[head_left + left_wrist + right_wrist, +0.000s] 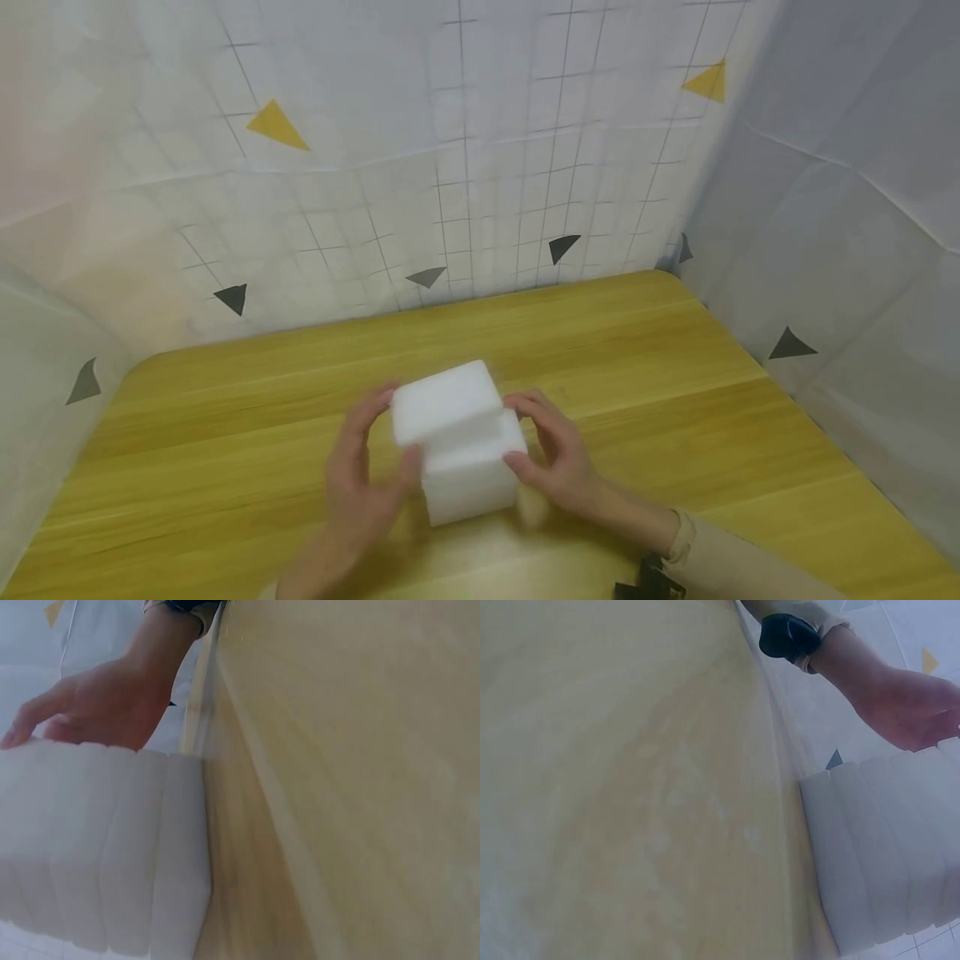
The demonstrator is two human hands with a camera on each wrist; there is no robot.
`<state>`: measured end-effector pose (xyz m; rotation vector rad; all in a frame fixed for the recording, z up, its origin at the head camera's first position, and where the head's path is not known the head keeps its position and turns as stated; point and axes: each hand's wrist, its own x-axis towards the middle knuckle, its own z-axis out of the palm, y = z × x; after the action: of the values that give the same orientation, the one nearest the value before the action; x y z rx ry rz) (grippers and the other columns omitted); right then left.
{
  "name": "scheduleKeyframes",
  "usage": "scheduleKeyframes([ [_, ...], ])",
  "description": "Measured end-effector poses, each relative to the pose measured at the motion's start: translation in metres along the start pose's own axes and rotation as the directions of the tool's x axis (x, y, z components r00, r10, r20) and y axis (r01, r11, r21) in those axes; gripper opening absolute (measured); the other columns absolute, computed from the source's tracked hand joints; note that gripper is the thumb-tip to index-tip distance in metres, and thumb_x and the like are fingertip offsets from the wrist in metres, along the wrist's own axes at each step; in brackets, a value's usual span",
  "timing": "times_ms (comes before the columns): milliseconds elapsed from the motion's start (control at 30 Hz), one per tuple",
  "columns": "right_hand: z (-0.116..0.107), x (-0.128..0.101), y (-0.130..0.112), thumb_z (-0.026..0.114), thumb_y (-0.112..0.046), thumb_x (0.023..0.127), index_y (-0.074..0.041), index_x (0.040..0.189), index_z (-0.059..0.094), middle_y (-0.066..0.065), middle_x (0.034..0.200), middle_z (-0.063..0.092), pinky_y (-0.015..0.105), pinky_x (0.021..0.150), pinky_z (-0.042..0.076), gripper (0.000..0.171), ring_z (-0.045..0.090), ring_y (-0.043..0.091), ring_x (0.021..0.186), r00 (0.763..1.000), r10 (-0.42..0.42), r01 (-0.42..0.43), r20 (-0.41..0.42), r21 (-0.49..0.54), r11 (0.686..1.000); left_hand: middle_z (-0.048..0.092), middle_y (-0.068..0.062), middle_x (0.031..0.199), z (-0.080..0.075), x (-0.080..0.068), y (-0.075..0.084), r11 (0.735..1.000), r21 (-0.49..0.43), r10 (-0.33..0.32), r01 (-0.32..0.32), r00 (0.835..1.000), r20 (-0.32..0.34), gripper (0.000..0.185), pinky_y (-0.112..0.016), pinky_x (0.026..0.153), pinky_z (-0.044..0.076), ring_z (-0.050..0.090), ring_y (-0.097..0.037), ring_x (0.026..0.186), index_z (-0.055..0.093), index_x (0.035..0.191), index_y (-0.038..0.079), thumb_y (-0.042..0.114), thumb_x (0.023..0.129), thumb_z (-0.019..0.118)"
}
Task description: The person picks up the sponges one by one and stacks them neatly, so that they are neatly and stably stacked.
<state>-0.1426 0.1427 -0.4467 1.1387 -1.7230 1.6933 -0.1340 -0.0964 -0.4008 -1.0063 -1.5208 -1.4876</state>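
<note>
A stack of white sponge blocks stands on the wooden table, its several layers showing as seams in both wrist views. On top, one white block sits turned and shifted toward the left. My left hand grips that top block, fingers along its far left edge and thumb at its near corner. With thumb and fingers spread along its upper right side, my right hand holds the stack. In the left wrist view the right hand appears across the stack; the right wrist view shows the left hand, its fingertips mostly hidden.
The wooden table has rounded far corners. White sheets with grid lines and yellow, grey and black triangles hang behind it and along both sides. A black device is by the right sleeve.
</note>
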Motion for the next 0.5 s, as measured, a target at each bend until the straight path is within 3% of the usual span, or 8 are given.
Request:
scheduleKeyframes([
  [233, 0.0, 0.0, 0.0, 0.07, -0.002, 0.087, 0.01, 0.133, 0.053, 0.019, 0.124, 0.059, 0.028, 0.099, 0.05, 0.051, 0.055, 0.023, 0.113, 1.0, 0.016, -0.016, 0.009, 0.027, 1.0, 0.062, -0.026, 0.126, 0.008, 0.006, 0.011, 0.998, 0.018, 0.062, -0.063, 0.997, 0.052, 0.045, -0.031, 0.108, 0.048, 0.059, -0.029, 0.122, 0.051, 0.115, -0.025, 0.005, 0.088, 0.07],
  [500, 0.0, 0.0, 0.0, 0.071, -0.002, 0.087, 0.01, 0.133, 0.053, 0.019, 0.125, 0.059, 0.028, 0.1, 0.05, 0.05, 0.055, 0.023, 0.116, 1.0, 0.009, -0.009, 0.009, 0.042, 0.999, 0.062, -0.025, 0.127, 0.009, 0.003, 0.012, 0.995, 0.051, 0.08, -0.085, 0.993, 0.083, 0.048, -0.032, 0.109, 0.047, 0.06, -0.03, 0.122, 0.052, 0.116, -0.025, 0.009, 0.087, 0.071],
])
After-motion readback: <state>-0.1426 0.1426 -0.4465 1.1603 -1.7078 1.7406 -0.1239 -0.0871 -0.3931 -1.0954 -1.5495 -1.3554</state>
